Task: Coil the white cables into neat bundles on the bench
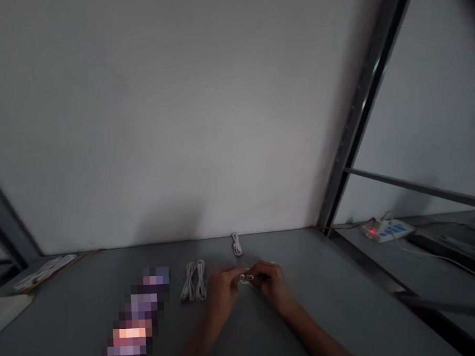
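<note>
Both hands meet low in the middle of the head view, just over the grey table. My left hand (224,290) has its fingers pinched on a white cable (245,280). On the other side of that cable, my right hand (271,284) is closed round its other part, near a small plug end with a coppery look. The fingers hide most of the cable. Two coiled white cables (193,280) lie side by side just left of my left hand. Beyond the hands, another bundled white cable (236,244) rests near the wall.
A pixelated, blurred-out object (135,319) lies at left. More white cables (47,271) and a pale flat object (9,311) are at the far left. Metal frame posts (370,96) stand at the sides. At right, a power strip (389,230) glows red.
</note>
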`<state>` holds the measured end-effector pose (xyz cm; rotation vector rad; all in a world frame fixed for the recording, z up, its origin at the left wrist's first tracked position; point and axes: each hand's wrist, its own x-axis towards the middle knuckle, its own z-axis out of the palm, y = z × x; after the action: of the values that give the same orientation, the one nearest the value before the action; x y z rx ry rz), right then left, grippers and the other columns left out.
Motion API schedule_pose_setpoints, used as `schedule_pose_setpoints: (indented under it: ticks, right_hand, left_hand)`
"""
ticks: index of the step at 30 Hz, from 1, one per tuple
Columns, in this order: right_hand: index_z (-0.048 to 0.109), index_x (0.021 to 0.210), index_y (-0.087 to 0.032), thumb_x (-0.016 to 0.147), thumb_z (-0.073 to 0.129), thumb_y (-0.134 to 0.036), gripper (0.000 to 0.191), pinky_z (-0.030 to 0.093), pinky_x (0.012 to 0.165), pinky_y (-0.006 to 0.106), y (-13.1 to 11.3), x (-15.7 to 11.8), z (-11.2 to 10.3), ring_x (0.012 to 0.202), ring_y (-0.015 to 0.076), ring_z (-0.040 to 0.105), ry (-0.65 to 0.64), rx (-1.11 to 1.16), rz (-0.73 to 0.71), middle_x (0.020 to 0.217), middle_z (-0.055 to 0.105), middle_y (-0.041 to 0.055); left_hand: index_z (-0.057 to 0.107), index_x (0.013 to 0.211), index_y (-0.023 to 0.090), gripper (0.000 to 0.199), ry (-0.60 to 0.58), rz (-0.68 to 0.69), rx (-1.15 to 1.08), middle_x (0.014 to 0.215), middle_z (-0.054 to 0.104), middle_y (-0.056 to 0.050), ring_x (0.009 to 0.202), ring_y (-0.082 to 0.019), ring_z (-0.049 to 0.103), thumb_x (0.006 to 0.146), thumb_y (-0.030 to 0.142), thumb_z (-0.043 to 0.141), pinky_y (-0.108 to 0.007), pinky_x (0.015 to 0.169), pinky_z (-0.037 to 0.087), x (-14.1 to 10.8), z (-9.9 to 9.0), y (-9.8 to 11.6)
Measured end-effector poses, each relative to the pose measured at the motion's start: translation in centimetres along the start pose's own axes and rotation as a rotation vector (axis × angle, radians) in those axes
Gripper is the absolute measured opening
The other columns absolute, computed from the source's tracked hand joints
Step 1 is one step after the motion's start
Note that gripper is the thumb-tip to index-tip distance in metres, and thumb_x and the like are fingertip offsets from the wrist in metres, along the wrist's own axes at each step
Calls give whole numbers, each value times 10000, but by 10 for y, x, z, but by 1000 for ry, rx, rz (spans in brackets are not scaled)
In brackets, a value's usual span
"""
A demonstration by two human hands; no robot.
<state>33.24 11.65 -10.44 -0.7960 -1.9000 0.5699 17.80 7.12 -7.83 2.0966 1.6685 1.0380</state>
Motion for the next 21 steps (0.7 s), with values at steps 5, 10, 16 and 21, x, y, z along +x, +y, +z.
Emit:
schedule_pose_setpoints:
  ticks: [5,10,16,21]
  right_hand:
    - [667,597,-162,799,595,-196,217,372,531,215,5,-1,3,554,131,556,2,22,22,623,646,41]
    - [651,596,-154,771,596,-191,188,348,533,216,9,0,4,556,123,524,-16,24,55,621,615,32]
    - [616,591,-157,721,651,-320,211,339,473,217,11,0,7,471,116,488,-37,177,358,519,573,3]
    - [591,595,-157,690,657,-463,328,405,449,240,18,2,10,428,130,523,-110,428,566,499,589,9]
  left_hand:
    - [758,928,229,382,3,-64,-64,901,759,-43,824,-198,690,798,26,462,-277,756,481,2,-5,3]
    - [759,878,213,334,12,-72,-81,890,759,-54,792,-202,684,799,69,469,-284,748,482,3,-5,2]
    - [722,843,171,226,24,-117,-28,840,737,-69,756,-204,660,857,189,497,-278,705,441,3,-1,1]
    - [699,845,170,236,-73,-167,22,838,720,-69,759,-197,647,889,267,489,-268,693,411,0,4,2]
